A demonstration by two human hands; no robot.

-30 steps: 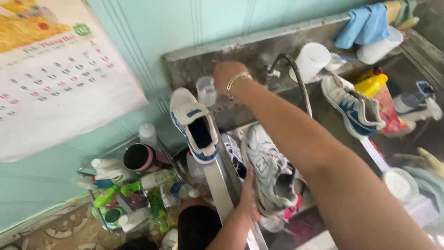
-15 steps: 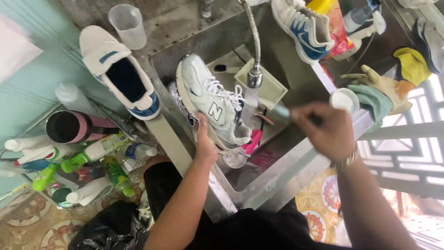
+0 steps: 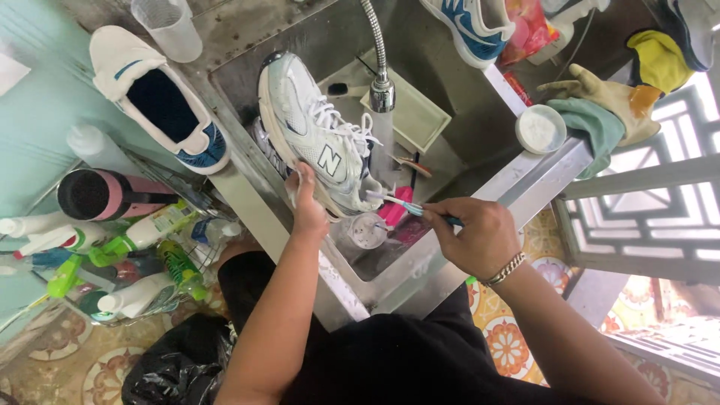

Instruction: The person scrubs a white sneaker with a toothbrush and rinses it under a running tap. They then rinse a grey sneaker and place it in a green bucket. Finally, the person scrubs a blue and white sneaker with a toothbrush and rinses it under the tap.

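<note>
Brushing a white sneaker over the steel sink.

Your left hand (image 3: 309, 204) clasps the heel of the white sneaker (image 3: 319, 142), tilting it over the sink (image 3: 442, 75) under the faucet (image 3: 381, 90), so runoff likely drains below. Your right hand (image 3: 476, 234) is clenched on a small brush (image 3: 397, 201), bristles at the shoe's side. Another shoe (image 3: 154, 101) rests left of the sink.

Steel sink (image 3: 525, 187): round white tub (image 3: 541, 129), gloves (image 3: 600, 101).
</note>
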